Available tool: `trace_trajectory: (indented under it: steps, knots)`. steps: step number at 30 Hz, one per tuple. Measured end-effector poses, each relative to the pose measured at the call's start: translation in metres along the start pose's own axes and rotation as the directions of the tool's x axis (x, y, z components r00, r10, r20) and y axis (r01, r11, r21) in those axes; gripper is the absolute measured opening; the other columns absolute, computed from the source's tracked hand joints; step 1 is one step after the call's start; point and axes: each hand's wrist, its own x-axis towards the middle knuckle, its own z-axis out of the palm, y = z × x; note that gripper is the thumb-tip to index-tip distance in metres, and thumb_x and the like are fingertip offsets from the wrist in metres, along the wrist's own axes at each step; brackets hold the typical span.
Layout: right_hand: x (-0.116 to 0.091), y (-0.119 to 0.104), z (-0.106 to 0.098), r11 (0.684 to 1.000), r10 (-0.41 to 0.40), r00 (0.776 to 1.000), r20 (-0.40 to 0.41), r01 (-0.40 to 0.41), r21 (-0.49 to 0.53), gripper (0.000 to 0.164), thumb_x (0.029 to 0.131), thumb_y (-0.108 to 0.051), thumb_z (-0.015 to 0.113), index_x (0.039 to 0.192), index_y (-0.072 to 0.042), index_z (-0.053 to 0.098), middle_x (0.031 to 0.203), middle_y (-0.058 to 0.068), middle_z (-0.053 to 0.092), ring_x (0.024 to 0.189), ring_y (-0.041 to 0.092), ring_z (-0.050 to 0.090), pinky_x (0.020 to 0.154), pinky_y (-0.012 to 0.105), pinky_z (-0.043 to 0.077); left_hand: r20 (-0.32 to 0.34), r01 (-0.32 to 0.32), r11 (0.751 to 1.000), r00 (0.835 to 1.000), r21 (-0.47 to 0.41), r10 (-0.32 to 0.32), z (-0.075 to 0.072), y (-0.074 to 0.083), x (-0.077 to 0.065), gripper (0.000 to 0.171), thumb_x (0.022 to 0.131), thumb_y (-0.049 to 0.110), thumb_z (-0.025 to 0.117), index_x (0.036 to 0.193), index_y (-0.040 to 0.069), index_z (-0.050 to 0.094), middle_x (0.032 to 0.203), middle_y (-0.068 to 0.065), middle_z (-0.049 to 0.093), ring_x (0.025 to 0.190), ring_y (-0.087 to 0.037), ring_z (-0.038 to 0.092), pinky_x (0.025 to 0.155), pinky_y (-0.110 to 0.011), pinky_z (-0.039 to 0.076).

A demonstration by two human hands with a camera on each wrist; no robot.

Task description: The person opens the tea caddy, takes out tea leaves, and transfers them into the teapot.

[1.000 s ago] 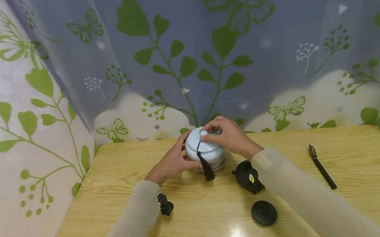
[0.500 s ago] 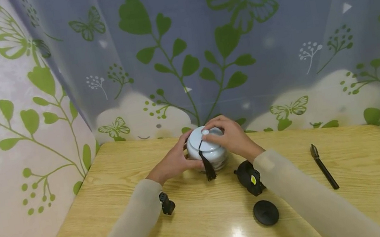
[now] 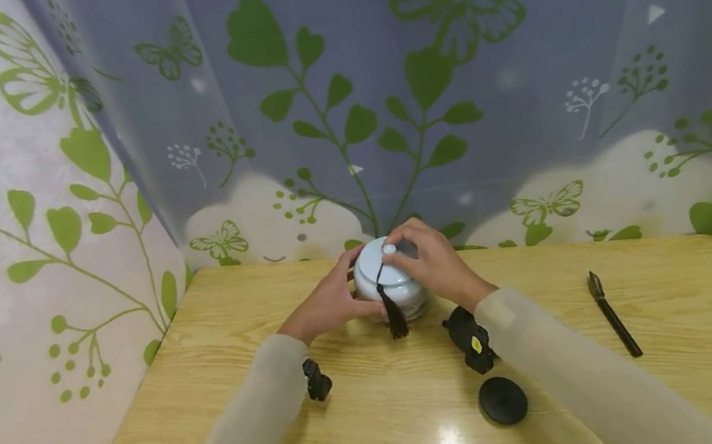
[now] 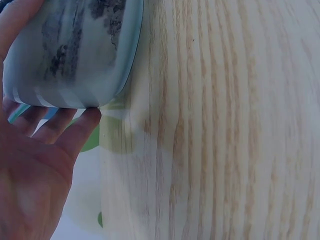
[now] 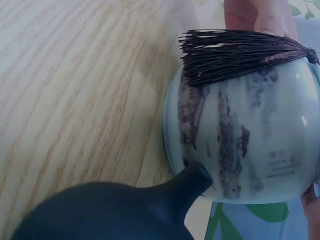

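Note:
A pale blue-white ceramic jar [image 3: 403,294] with dark painted patterns stands at the back of the table. Its lid [image 3: 372,255] sits on top, and a dark tassel [image 3: 394,314] hangs from the lid's knob down the front. My left hand [image 3: 327,301] grips the jar's left side, thumb in front and fingers behind. From the right, my right hand [image 3: 436,259] pinches the knob, and its palm hides part of the lid. Below the right wrist sits a black teapot [image 3: 465,333]; its spout [image 5: 187,185] points at the jar in the right wrist view.
A black round disc [image 3: 502,401] lies in front of the teapot. Toward the right of the wooden table [image 3: 387,405] lies a slim black pen-like brush [image 3: 614,316]. A small black device [image 3: 316,382] sits under the left wrist. Patterned curtain [image 3: 284,132] closes off the back.
The whole head view has shifted slightly, moving everything a little to the right. Both hands keep their hold on the jar and its knob, and the lid stays on.

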Motion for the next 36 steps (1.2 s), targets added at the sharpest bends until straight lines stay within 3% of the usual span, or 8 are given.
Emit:
trace_trajectory:
  steps: [4, 24, 36]
  knots:
    - [-0.0014, -0.0012, 0.0010, 0.999, -0.045, 0.999, -0.024, 0.045, -0.026, 0.019, 0.104, -0.017, 0.077, 0.115, -0.002, 0.074, 0.126, 0.014, 0.064, 0.123, 0.033, 0.063, 0.110, 0.054, 0.054, -0.005, -0.008, 1.000, 1.000, 0.011, 0.008, 0.0007, -0.0012, 0.0007, 0.115, 0.092, 0.027, 0.091, 0.176, 0.021, 0.013, 0.180, -0.008, 0.023, 0.165, -0.035, 0.031, 0.120, -0.055, 0.051]
    - [-0.0047, 0.0013, 0.0063, 0.997, -0.076, 0.993, -0.089, 0.078, 0.016, 0.021, 0.103, -0.014, 0.078, 0.119, 0.000, 0.075, 0.129, 0.014, 0.065, 0.126, 0.033, 0.062, 0.112, 0.055, 0.053, -0.009, 0.014, 1.000, 1.000, 0.021, -0.014, -0.0003, -0.0021, 0.0031, 0.117, 0.089, 0.029, 0.094, 0.176, 0.024, 0.016, 0.179, -0.006, 0.027, 0.163, -0.033, 0.035, 0.116, -0.052, 0.055]
    - [-0.0052, 0.0053, 0.0086, 0.993, -0.120, 0.987, -0.109, 0.119, -0.017, 0.021, 0.103, -0.012, 0.078, 0.120, 0.000, 0.074, 0.129, 0.015, 0.064, 0.127, 0.034, 0.061, 0.114, 0.054, 0.052, -0.007, -0.003, 1.000, 1.000, 0.023, 0.004, 0.0006, -0.0022, 0.0036, 0.117, 0.089, 0.029, 0.094, 0.176, 0.022, 0.015, 0.180, -0.003, 0.026, 0.164, -0.032, 0.034, 0.116, -0.050, 0.056]
